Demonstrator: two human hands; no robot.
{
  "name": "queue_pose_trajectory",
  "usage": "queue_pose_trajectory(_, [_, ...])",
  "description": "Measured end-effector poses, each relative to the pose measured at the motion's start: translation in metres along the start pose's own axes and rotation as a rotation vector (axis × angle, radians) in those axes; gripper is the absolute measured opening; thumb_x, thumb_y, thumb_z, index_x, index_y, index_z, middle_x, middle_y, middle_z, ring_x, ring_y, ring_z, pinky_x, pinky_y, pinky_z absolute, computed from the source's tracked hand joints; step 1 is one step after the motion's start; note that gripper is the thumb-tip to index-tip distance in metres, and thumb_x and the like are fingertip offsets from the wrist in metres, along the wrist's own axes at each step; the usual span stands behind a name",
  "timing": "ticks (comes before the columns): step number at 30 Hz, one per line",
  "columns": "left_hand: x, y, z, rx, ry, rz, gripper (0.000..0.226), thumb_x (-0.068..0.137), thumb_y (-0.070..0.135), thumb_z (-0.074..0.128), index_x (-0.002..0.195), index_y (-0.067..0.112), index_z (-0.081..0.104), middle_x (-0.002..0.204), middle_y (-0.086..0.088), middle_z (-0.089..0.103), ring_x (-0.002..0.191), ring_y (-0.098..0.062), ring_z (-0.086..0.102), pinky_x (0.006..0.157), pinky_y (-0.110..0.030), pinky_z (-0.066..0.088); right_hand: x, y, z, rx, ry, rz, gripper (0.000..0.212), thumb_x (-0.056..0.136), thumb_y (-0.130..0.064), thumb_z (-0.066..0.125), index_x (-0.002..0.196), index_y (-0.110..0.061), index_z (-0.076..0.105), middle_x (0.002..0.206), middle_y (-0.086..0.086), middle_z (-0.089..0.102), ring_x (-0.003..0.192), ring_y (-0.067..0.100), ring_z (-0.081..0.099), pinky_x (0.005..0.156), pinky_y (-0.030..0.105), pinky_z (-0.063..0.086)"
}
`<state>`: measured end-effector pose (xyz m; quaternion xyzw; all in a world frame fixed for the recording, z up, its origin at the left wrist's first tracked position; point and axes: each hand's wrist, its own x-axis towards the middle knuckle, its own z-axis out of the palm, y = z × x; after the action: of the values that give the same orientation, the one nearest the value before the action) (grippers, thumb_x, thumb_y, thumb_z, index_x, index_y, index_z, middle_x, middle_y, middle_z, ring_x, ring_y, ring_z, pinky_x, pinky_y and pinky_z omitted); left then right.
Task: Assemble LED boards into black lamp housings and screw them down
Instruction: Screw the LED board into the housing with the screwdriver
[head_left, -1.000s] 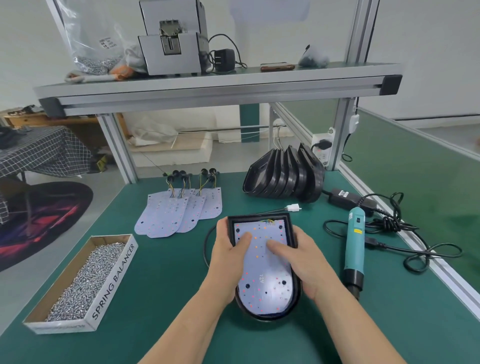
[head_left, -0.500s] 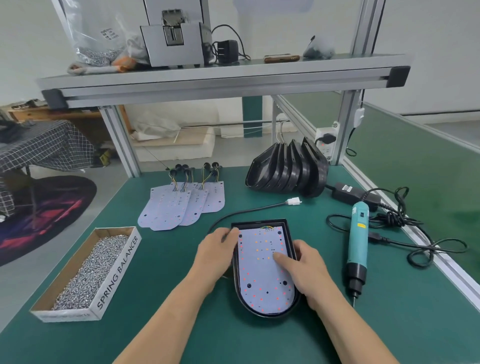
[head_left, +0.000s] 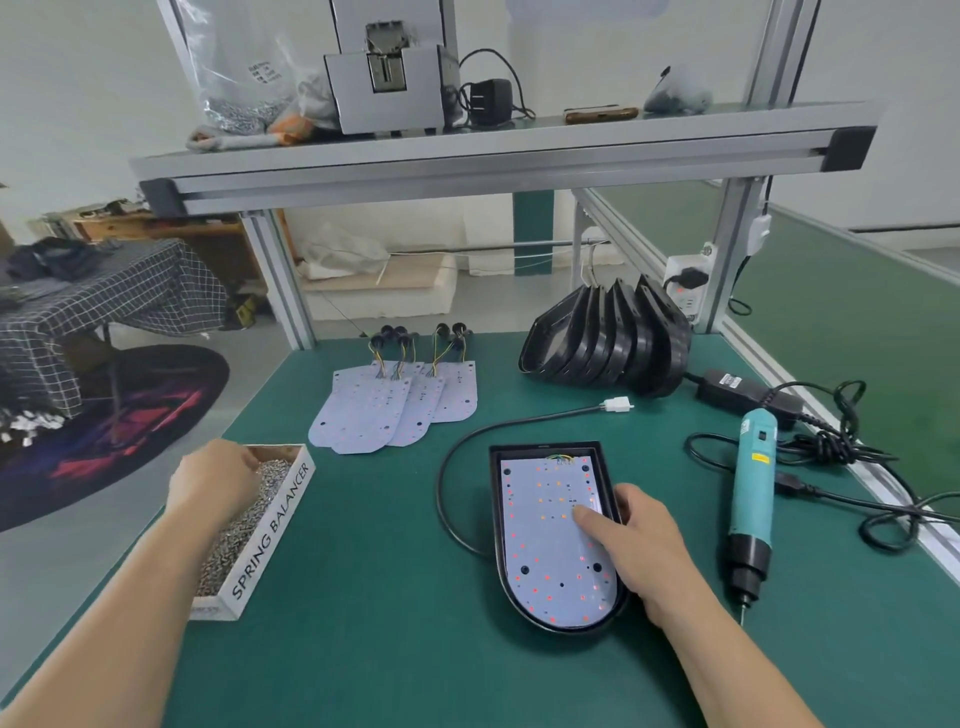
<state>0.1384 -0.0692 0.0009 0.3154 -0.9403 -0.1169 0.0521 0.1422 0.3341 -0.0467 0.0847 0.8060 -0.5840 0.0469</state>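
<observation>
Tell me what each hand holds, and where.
Right hand grips the black housing by its right edge, thumb on the LED board. Left hand is in the screw box; whether it holds screws cannot be told.

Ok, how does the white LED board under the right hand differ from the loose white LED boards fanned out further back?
The seated white LED board sits inside the black lamp housing, pinned by the right hand; the loose white LED boards lie bare on the green mat, untouched. The seated board is single; the loose boards overlap in a fan. Both are white with one rounded end.
</observation>
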Motion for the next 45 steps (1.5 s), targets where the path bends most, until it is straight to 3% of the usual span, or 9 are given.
queue_pose_trajectory(7, [-0.004,-0.009,0.020,0.043,0.086,0.016,0.024,0.085,0.009,0.072,0.065,0.022,0.068,0.078,-0.003,0.067,0.073,-0.026,0.061,0.067,-0.032,0.048,-0.001,-0.001,0.000,-0.021,0.002,-0.012,0.029,0.087,-0.021,0.074,0.097,0.002,0.061,0.096,0.015,0.073,0.096,0.043,0.066,0.086,0.054,0.056])
queue_pose_trajectory(12, [-0.003,-0.014,0.019,0.041,0.224,-0.030,0.010,0.092,0.015,0.067,0.087,0.011,0.075,0.083,-0.016,0.069,0.075,-0.035,0.061,0.068,-0.035,0.046,0.000,-0.001,0.001,-0.036,0.007,-0.036,0.036,0.087,-0.022,0.074,0.099,0.008,0.058,0.103,0.024,0.068,0.076,0.031,0.059,0.084,0.052,0.054])
queue_pose_trajectory(17, [-0.004,-0.018,0.012,-0.033,0.208,-0.079,0.019,0.090,0.024,0.073,0.081,0.008,0.070,0.072,-0.011,0.063,0.070,-0.032,0.059,0.069,-0.038,0.050,-0.001,0.000,0.001,-0.027,0.018,-0.033,0.041,0.086,-0.023,0.074,0.106,0.009,0.058,0.108,0.026,0.067,0.099,0.047,0.062,0.087,0.055,0.052])
queue_pose_trajectory(20, [-0.016,-0.003,-0.003,-0.746,0.133,-0.161,0.009,0.093,0.011,0.068,0.089,0.004,0.071,0.071,-0.009,0.069,0.061,-0.022,0.062,0.062,-0.033,0.055,0.001,0.001,0.002,-0.029,0.015,-0.022,0.039,0.086,-0.023,0.073,0.103,0.008,0.057,0.106,0.025,0.067,0.078,0.035,0.061,0.085,0.052,0.054])
queue_pose_trajectory(23, [-0.053,0.054,-0.009,-1.679,-0.398,-0.219,0.007,0.093,-0.006,0.057,0.092,-0.005,0.064,0.072,-0.008,0.064,0.051,-0.005,0.060,0.053,-0.011,0.051,0.003,0.001,0.003,-0.013,0.012,0.017,0.034,0.086,-0.022,0.074,0.098,0.006,0.057,0.102,0.022,0.069,0.075,0.029,0.059,0.075,0.044,0.054])
queue_pose_trajectory(25, [-0.090,0.098,-0.001,-1.900,-0.803,-0.251,0.011,0.082,-0.007,0.058,0.091,-0.008,0.065,0.072,-0.009,0.060,0.051,-0.006,0.059,0.047,-0.009,0.048,0.004,0.001,0.005,-0.007,0.020,0.031,0.031,0.085,-0.021,0.074,0.091,0.004,0.055,0.096,0.021,0.069,0.070,0.025,0.054,0.067,0.036,0.046])
queue_pose_trajectory(29, [-0.151,0.174,0.037,-1.839,-1.174,-0.325,0.010,0.092,-0.003,0.054,0.089,-0.005,0.063,0.074,-0.012,0.056,0.054,-0.013,0.057,0.042,-0.017,0.048,0.004,0.002,0.008,-0.042,0.061,0.023,0.029,0.082,-0.023,0.075,0.079,-0.009,0.050,0.077,0.006,0.058,0.068,0.021,0.047,0.062,0.033,0.039])
queue_pose_trajectory(39, [-0.167,0.212,0.075,-1.660,-0.976,-0.248,0.016,0.096,-0.010,0.053,0.086,-0.010,0.066,0.069,-0.016,0.072,0.062,-0.019,0.073,0.053,-0.017,0.055,-0.002,-0.001,-0.013,-0.403,0.022,-0.122,0.023,0.087,-0.040,0.069,0.097,-0.023,0.056,0.092,-0.007,0.059,0.084,0.013,0.055,0.072,0.029,0.043])
queue_pose_trajectory(45, [-0.164,0.208,0.075,-1.666,-0.943,-0.248,0.010,0.092,-0.010,0.061,0.088,-0.011,0.071,0.072,-0.016,0.071,0.059,-0.019,0.072,0.053,-0.018,0.056,0.012,0.001,-0.093,-0.459,0.628,-0.138,0.054,0.082,-0.049,0.073,0.120,-0.019,0.051,0.119,0.007,0.049,0.111,0.030,0.048,0.085,0.042,0.041])
